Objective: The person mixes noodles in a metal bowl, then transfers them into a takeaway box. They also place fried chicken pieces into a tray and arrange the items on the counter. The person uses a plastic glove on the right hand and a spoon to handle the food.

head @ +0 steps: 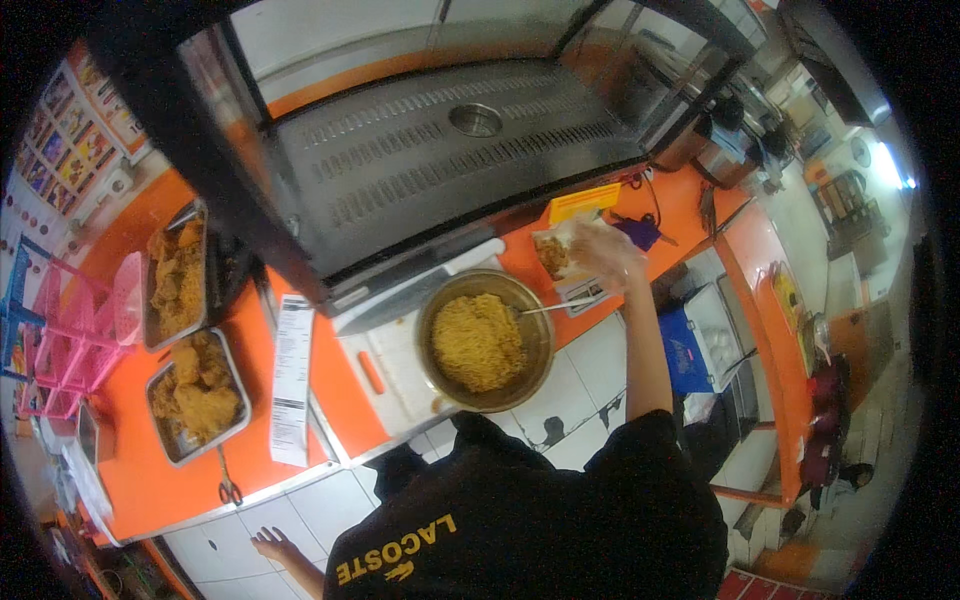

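My right hand [611,255], in a clear plastic glove and blurred, is over an open takeaway container [559,255] with browned food in it. Whether its fingers grip anything is hidden. My left hand [274,544] hangs low beyond the counter's front edge, fingers apart and holding nothing. Between them, a round metal bowl [541,367] holds yellow noodles [476,341], and a utensil's metal handle [559,305] leans over its rim. The bowl sits partly on a white cutting board [397,379]. A dark purple item [637,232] lies just beyond my right hand.
Metal trays of fried chicken [176,285] and more fried pieces [199,405] stand left, with scissors [229,491] at the edge. Printed paper strips [291,382] lie on the orange counter. A dark display case [420,172] borders the back; pink baskets [82,330] stand far left.
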Tool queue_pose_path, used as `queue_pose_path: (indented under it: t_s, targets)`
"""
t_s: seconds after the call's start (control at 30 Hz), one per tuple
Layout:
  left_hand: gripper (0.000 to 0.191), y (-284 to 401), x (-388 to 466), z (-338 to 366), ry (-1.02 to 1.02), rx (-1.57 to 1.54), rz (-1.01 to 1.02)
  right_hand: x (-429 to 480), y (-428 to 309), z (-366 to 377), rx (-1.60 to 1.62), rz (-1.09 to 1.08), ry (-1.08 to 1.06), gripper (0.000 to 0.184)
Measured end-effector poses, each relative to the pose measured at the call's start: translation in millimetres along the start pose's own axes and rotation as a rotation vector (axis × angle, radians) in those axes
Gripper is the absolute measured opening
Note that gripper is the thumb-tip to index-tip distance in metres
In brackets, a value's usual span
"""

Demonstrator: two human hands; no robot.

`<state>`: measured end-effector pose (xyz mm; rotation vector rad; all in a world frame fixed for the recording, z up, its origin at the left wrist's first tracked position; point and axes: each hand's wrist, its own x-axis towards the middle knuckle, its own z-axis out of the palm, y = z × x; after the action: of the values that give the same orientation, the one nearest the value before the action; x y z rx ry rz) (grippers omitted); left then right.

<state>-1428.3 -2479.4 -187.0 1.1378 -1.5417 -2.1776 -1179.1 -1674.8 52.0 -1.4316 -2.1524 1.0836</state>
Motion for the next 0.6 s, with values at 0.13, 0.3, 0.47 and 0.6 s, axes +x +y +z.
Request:
queue_pose_path:
  t_s: [0.13, 0.3, 0.47, 0.6]
  targets:
    - [0.05, -39, -101, 4, -0.089, 0.276, 0.197, -16, -4, -17, -0.583, -0.414, -0.015, 0.032]
    - [0.044, -59, -264, 104, -0.709, 0.418, 0.158, -79, -43, -14, -1.044, -0.74, -0.051, 0.02]
    - [0.041, -67, -357, 196, -1.207, 0.534, 0.071, -105, -28, 31, -0.962, -0.53, -0.403, 0.019]
    - [0.035, -72, -386, 237, -1.335, 0.619, -0.017, -129, -40, 9, -0.821, -0.54, -0.326, 0.02]
